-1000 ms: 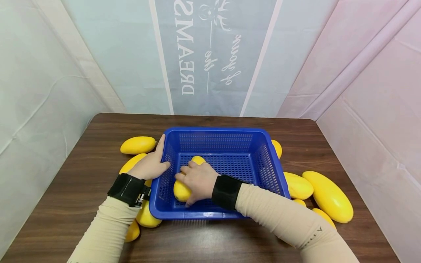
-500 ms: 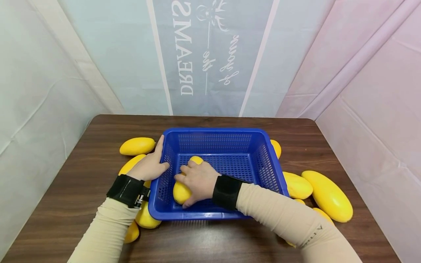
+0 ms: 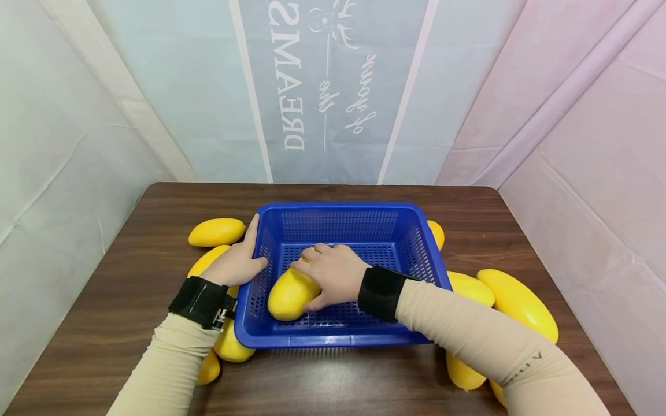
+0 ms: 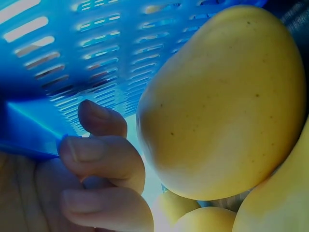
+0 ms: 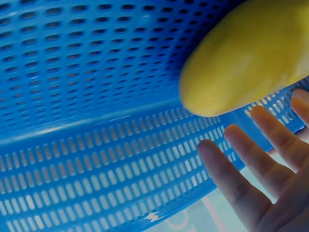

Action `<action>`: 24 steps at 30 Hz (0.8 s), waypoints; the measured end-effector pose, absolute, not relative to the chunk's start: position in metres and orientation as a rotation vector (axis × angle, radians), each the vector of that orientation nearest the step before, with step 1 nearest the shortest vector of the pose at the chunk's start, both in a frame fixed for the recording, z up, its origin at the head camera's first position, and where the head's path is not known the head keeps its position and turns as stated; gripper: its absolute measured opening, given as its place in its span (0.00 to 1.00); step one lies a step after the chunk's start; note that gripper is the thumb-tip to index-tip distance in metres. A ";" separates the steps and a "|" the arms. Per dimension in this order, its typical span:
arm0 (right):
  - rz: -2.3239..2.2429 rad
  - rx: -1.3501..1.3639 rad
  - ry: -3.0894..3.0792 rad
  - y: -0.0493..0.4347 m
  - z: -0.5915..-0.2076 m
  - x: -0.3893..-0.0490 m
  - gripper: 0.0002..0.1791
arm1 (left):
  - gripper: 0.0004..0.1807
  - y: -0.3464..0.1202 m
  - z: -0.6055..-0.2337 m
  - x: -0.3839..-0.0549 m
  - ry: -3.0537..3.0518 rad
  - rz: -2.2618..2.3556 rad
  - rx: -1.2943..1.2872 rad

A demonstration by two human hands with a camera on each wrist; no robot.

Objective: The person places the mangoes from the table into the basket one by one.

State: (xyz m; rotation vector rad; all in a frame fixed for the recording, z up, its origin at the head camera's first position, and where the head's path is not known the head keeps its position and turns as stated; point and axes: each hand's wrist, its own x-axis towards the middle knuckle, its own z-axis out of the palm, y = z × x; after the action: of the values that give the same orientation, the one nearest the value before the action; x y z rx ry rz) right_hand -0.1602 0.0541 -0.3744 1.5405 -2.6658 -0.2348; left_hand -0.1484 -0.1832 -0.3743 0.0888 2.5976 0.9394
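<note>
In the head view a blue perforated basket (image 3: 338,340) stands mid-table, with one yellow mango (image 3: 288,296) lying in its left part. My left hand (image 3: 235,263) grips the basket's left rim; the left wrist view shows its fingers (image 4: 104,162) curled by the blue wall, near a mango (image 4: 227,106) outside. My right hand (image 3: 339,274) is over the mango's right end. Seen from the right wrist, its fingers (image 5: 239,186) are spread and extended, with a gap between them and the mango (image 5: 246,60).
Several mangoes lie left of the basket, one of them (image 3: 216,232) at the back. More lie to the right, including a large one (image 3: 520,303) and one (image 3: 465,372) below the right forearm. The brown table (image 3: 333,384) meets cloth walls behind and at the sides.
My right hand has loosened from the mango and shifted right and slightly back, uncovering more of it. The left hand stays on the rim.
</note>
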 end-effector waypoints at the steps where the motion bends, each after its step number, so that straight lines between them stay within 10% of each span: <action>1: -0.224 1.539 -2.667 0.056 -0.374 -0.161 0.46 | 0.52 -0.183 -0.374 -0.148 2.600 0.937 0.086; 24: -0.088 1.278 -2.771 0.130 -0.342 -0.191 0.41 | 0.53 -0.187 -0.374 -0.149 2.595 0.919 0.106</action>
State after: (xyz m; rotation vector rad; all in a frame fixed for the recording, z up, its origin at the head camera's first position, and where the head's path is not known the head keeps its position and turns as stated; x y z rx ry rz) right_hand -0.1910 0.1301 -0.3423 1.2778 -2.7711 -0.0882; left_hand -0.1492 -0.1873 -0.3743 0.1065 2.5948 0.9186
